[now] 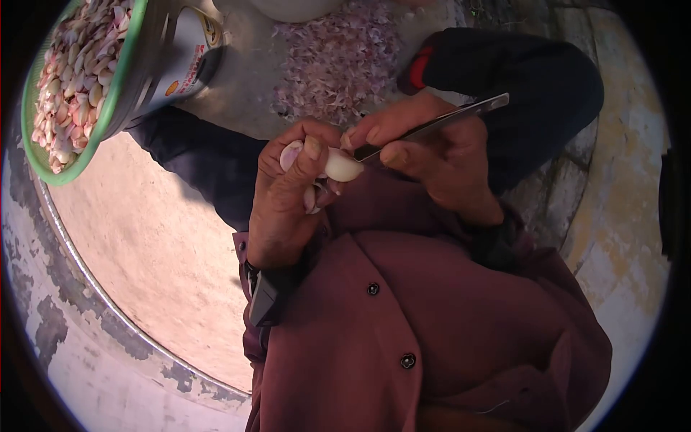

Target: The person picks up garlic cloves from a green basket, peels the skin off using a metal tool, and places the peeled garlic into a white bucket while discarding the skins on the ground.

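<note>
My left hand (290, 189) is closed around several garlic cloves. One peeled white garlic clove (342, 166) sticks out between its thumb and fingers, and an unpeeled clove (291, 154) shows beside the thumb. More cloves are partly hidden under the fingers. In my right hand (439, 151) is a small knife (461, 114), gripped between thumb and fingers. Its narrow end meets the peeled clove near the right fingertips, while the other end points up and to the right.
At upper left, a green basket (132, 68) full of garlic cloves rests on a white bucket (188, 54) with printed labels. Garlic skins (338, 61) cover the ground ahead, beside a pale rounded container (295, 6). My bent legs frame the work area.
</note>
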The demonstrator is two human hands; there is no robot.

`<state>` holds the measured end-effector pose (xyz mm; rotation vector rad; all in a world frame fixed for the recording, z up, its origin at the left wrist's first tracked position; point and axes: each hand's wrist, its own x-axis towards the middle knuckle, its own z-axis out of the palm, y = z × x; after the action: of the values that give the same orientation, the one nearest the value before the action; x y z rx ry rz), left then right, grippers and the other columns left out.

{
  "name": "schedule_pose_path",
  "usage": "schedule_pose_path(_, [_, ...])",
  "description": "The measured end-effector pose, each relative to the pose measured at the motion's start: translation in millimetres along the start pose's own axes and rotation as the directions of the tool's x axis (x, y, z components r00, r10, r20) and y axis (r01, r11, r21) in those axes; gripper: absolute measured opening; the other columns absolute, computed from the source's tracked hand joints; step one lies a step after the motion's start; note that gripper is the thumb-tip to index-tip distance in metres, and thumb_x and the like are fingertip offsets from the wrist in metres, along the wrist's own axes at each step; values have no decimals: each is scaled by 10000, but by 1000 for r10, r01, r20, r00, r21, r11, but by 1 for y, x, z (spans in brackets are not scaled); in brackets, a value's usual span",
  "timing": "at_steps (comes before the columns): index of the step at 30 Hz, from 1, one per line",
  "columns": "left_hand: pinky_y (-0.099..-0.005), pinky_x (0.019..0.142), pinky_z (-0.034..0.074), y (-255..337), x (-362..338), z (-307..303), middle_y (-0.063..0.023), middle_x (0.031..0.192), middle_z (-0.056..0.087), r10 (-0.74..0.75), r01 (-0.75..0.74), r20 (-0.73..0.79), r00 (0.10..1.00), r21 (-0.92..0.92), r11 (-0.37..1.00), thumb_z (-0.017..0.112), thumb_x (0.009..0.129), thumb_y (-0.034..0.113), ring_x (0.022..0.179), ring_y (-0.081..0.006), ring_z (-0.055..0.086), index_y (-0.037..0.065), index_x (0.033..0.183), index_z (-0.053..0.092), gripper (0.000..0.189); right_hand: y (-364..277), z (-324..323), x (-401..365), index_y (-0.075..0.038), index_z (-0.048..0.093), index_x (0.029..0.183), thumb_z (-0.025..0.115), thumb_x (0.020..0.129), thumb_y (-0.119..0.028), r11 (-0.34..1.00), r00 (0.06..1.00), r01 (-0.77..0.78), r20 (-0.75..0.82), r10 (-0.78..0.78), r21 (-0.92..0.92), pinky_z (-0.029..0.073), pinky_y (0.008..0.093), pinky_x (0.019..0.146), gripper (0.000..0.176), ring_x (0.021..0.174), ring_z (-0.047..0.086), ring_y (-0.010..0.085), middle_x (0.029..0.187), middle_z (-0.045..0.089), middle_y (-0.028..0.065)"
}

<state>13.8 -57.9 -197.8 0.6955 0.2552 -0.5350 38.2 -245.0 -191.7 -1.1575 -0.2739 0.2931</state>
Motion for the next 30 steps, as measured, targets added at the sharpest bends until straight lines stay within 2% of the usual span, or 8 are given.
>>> schedule_pose_path(2, [-149,507,372,0,-4,5,-38,775,633,11,-12,5,1000,47,999,637,906,331,608,-39,540,25,925,595,310,3,2,-1,41,589,964,637,896,-89,989,994,99,-24,-103,-107,550,337,793,153,881,670,243,956,663,211])
schedule_pose_path(7, [-146,522,381,0,-2,10,-53,823,660,-22,23,-18,1000,65,998,693,867,285,639,-43,573,19,968,599,299,-2,1,3,41,615,973,636,896,-70,995,991,33,-122,-45,-99,547,292,765,137,866,667,196,967,670,167])
schedule_pose_path(17, [-131,506,335,-2,5,19,-39,795,668,-142,150,-85,986,92,984,599,873,67,569,15,465,8,989,601,131,5,3,15,24,645,942,648,893,-65,982,970,100,-206,-133,-163,506,221,691,102,793,629,97,924,692,105])
schedule_pose_path(21, [-137,476,308,-1,5,21,-65,815,676,-90,94,-132,987,28,995,559,878,38,545,13,445,3,991,601,126,10,-12,25,17,647,943,646,896,-76,946,944,156,-238,-227,-283,509,223,713,104,807,632,97,950,692,109])
schedule_pose_path(23, [-146,461,295,-1,5,21,-63,815,650,-90,98,-132,987,50,994,548,887,81,521,2,403,-6,984,593,138,17,-22,23,10,597,1024,618,925,-150,989,907,75,-404,-119,-125,516,265,755,190,888,651,175,1015,666,171])
schedule_pose_path(26, [-157,443,279,-2,7,20,-64,815,621,-84,89,-210,974,16,996,527,910,125,491,-11,357,-17,976,583,166,22,-34,15,15,595,1037,642,908,-153,987,870,14,-486,-90,-158,520,278,796,217,950,644,198,1038,658,181])
schedule_pose_path(29, [-154,447,281,-5,7,12,-72,820,647,-65,49,-273,960,-63,997,537,927,113,493,-2,372,-3,979,596,140,9,-22,-5,30,589,1046,647,902,-132,967,989,-14,-146,-24,-253,517,304,850,224,984,638,213,1027,658,181])
schedule_pose_path(30, [-150,455,286,-6,8,10,-78,824,674,-47,26,-249,967,-88,996,558,931,101,500,9,390,12,984,609,115,6,-18,-8,30,589,1046,647,902,-132,967,988,-13,-151,-27,-255,517,304,850,224,984,638,213,1027,658,181])
